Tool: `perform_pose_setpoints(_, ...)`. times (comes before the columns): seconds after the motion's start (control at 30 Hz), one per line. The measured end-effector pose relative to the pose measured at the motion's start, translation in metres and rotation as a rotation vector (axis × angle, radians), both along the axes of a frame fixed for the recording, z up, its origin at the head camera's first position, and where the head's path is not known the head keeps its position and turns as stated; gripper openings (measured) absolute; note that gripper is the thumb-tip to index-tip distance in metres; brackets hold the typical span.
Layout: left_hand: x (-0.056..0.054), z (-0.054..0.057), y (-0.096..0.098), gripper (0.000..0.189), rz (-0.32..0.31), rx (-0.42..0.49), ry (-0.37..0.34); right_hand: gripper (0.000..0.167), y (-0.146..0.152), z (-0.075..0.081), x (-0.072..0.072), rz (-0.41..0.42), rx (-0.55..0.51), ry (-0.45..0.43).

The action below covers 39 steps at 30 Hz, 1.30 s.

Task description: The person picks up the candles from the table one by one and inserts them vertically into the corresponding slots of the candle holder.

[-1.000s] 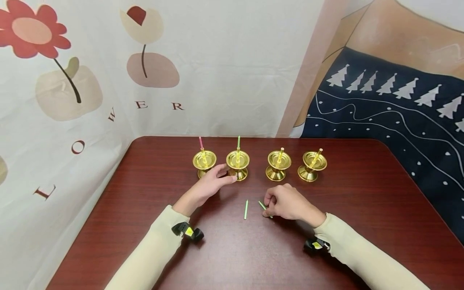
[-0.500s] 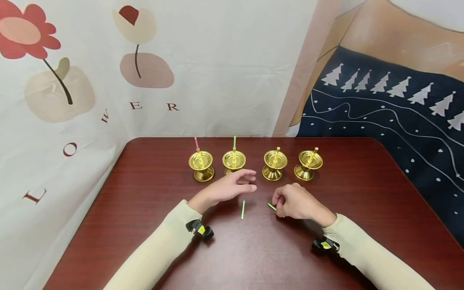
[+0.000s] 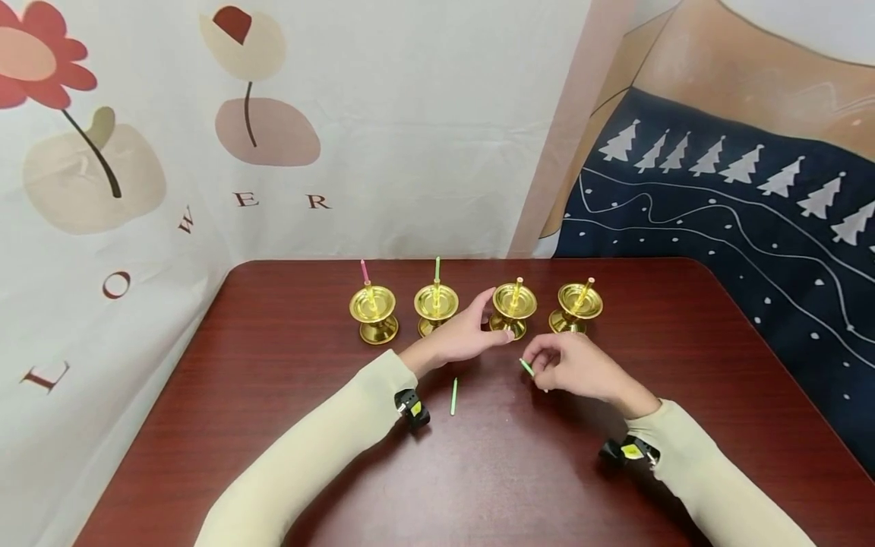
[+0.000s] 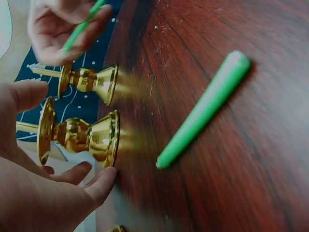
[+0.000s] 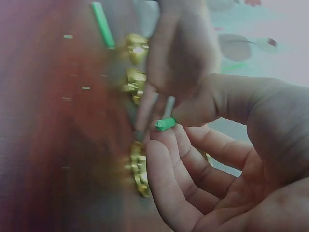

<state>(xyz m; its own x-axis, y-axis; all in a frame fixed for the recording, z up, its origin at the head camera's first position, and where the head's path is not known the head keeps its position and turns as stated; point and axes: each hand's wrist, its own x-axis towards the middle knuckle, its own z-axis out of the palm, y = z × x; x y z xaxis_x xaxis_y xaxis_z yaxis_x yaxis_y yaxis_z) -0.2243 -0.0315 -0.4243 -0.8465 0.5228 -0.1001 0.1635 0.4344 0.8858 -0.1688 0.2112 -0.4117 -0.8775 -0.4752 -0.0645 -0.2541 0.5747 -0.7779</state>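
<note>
While the table's (image 3: 509,486) far edge runs behind the third holder (image 3: 514,310) from the left, tabletop stretches broadly in front of it. The second holder (image 3: 436,304) stands to its left, the fourth (image 3: 579,304) to its right, gaps between. Just in front and slightly right of it, the right hand (image 3: 577,367) pinches a green candle (image 3: 527,367). The left hand's (image 3: 472,334) thumb and fingers spread around it; contact is unclear. A loose candle (image 3: 454,396) lies in front, leftward.

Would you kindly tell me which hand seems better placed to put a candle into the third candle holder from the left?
Probably the right hand: it pinches a green candle close to that golden candle holder, whereas the left hand holds no candle and spreads beside its base.
</note>
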Motion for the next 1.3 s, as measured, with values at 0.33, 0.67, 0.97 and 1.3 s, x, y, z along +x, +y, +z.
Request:
perform_pose_setpoints(0.33,-0.012,-0.001,0.02,0.1,0.076,0.038,0.009,0.019,0.005,0.02,-0.017,-0.135,-0.258,-0.075)
perform_pose_setpoints(0.67,-0.015,-0.003,0.014,0.086,0.049,0.021,0.017,0.008,-0.003,0.037,-0.036,-0.216,-0.391,0.008)
perform_pose_setpoints(0.97,-0.011,-0.004,0.005,0.087,0.025,0.098,-0.053,0.011,-0.02,0.045,-0.054,-0.28,-0.441,0.19)
perform_pose_setpoints(1.3,-0.008,-0.007,0.004,0.089,0.03,0.104,-0.084,0.016,-0.032,0.047,-0.064,-0.298,-0.406,0.273)
